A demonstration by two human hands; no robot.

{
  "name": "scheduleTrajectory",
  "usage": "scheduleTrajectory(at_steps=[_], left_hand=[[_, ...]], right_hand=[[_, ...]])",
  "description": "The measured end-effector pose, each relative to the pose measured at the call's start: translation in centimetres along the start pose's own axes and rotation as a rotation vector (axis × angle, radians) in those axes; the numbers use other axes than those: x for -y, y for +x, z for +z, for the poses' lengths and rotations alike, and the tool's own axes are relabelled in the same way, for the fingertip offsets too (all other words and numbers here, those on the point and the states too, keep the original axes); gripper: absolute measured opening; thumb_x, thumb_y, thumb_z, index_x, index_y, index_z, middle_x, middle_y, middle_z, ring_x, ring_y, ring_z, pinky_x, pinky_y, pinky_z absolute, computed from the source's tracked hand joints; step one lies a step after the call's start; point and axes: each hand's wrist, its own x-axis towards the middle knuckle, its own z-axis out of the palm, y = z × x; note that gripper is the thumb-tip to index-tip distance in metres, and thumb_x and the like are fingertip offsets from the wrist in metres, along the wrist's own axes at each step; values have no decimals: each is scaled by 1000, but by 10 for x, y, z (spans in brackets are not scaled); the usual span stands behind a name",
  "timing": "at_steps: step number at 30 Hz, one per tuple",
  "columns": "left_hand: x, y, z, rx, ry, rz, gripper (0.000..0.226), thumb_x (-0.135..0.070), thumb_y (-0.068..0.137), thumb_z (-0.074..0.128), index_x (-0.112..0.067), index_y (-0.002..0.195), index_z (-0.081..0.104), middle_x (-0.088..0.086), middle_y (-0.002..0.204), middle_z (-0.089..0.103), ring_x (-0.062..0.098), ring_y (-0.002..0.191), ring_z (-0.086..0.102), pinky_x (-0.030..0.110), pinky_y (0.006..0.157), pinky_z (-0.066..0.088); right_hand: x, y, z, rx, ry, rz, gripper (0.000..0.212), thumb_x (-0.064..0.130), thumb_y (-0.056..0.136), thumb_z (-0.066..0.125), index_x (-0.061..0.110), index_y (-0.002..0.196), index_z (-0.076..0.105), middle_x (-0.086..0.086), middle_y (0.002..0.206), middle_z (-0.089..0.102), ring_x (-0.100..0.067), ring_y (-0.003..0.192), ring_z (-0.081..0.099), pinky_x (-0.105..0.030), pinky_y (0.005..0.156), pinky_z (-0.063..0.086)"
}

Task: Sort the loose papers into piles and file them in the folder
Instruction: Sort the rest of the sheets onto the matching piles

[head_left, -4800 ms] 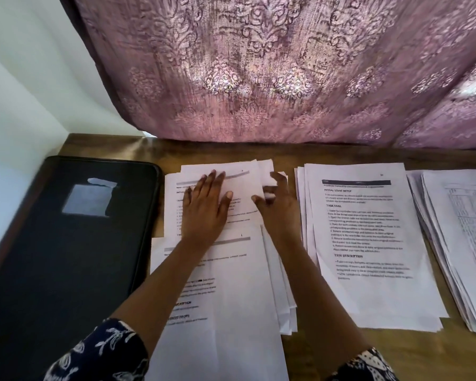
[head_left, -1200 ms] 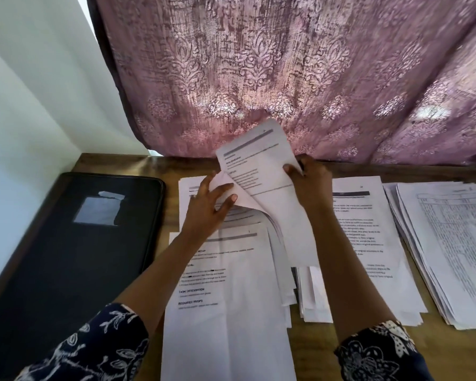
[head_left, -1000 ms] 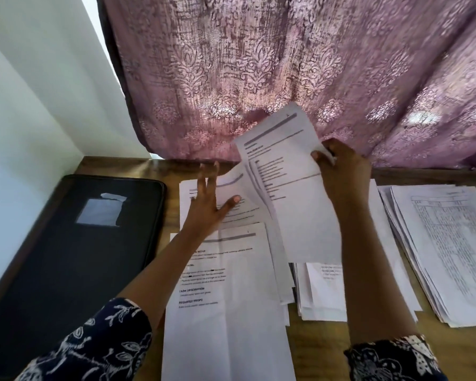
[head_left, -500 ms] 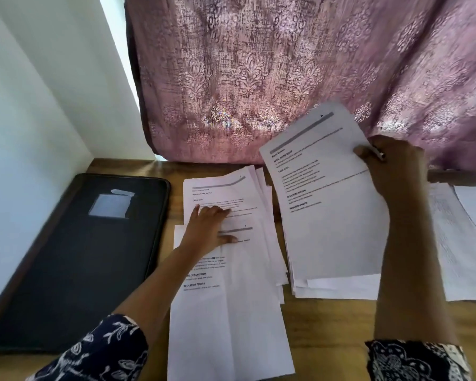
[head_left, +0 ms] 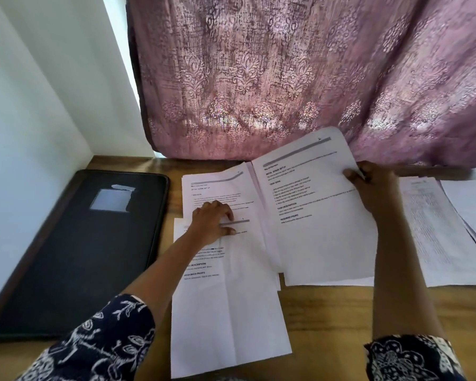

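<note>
We have swung one sheet (head_left: 313, 215) off the loose papers (head_left: 226, 312) toward the middle of the surface (head_left: 327, 325); our right hand (head_left: 374, 188) keeps a pinching grip on its edge, left hand (head_left: 210, 222) rests loosely on the remainder (folder (head_left: 88, 257) closed, left edge): sorting continues, filing waits

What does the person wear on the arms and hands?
The left sleeve and the right sleeve are dark navy cloth with a white flower and leaf print, and both end well above the wrist. The left hand and the right hand have no gloves; no watch or bracelet shows at either wrist.
</note>
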Motion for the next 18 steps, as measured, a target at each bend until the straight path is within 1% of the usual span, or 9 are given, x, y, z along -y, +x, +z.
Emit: scheduleTrajectory(at_steps=[3, 7, 9, 11, 13, 15, 16, 17, 18], left_hand=[[-5, -2, -4, 27, 1, -30, 50, -41, 79, 76, -28, 123, 55, -3, 124, 57, 21, 119, 45, 37, 95, 32], [-11, 3, -12, 99, 61, -61, 55, -43, 79, 75, -24, 127, 54, 1, 127, 54, 24, 123, 42, 42, 100, 32], [-13, 2, -14, 109, 80, -72, 56, -43, 80, 74, -20, 127, 55, 4, 129, 52, 26, 124, 41, 41, 101, 31], [-11, -1, -9, 82, 89, -69, 55, -44, 82, 72, -19, 127, 56, 3, 132, 49, 26, 125, 38, 41, 103, 28], [-5, -8, -3, 2, 17, -29, 45, -43, 84, 69, -19, 121, 61, 0, 133, 49, 24, 128, 36, 42, 109, 20], [5, -23, -2, -120, -151, 59, 30, -40, 84, 69, -21, 107, 69, -4, 129, 54, 25, 127, 41, 50, 110, 20], [10, -31, -5, -183, -256, 108, 23, -39, 83, 67, -23, 99, 70, -6, 127, 56, 25, 124, 44, 52, 108, 24], [11, -40, -12, -230, -351, 134, 15, -37, 83, 65, -28, 95, 68, -8, 127, 55, 25, 123, 44, 48, 105, 28], [12, -46, -22, -258, -424, 148, 8, -35, 85, 62, -35, 92, 63, -9, 130, 53, 23, 124, 43, 42, 105, 30]], right_hand=[[-6, -2, 5, 30, 38, 56, 30, 26, 88, 69, 0, 74, 60, -16, 70, 60, -28, 70, 55, -31, 62, 35], [-11, -4, 15, 102, 71, 159, 38, 28, 87, 69, 10, 61, 47, -6, 60, 48, -24, 67, 49, -32, 61, 32], [-15, -4, 20, 121, 63, 166, 33, 29, 88, 68, 8, 67, 54, -7, 64, 53, -25, 69, 52, -33, 62, 34], [-14, -6, 22, 151, 66, 151, 20, 28, 89, 66, 9, 81, 65, -8, 76, 63, -25, 76, 57, -31, 63, 37], [-8, -8, 22, 168, 86, 135, 15, 26, 89, 66, 18, 77, 62, -4, 75, 60, -21, 75, 53, -28, 58, 35], [-3, -8, 24, 158, 122, 147, 32, 30, 87, 68, 17, 64, 50, -2, 65, 50, -20, 70, 47, -29, 56, 33], [-2, -7, 25, 148, 146, 158, 38, 30, 86, 69, 16, 60, 45, -1, 61, 47, -21, 67, 45, -32, 57, 31], [2, -8, 27, 157, 171, 167, 40, 31, 86, 69, 14, 59, 45, -3, 61, 48, -24, 66, 46, -34, 58, 33], [6, -9, 31, 170, 195, 160, 36, 34, 84, 70, 10, 63, 52, -8, 64, 55, -28, 66, 50, -36, 61, 38]])
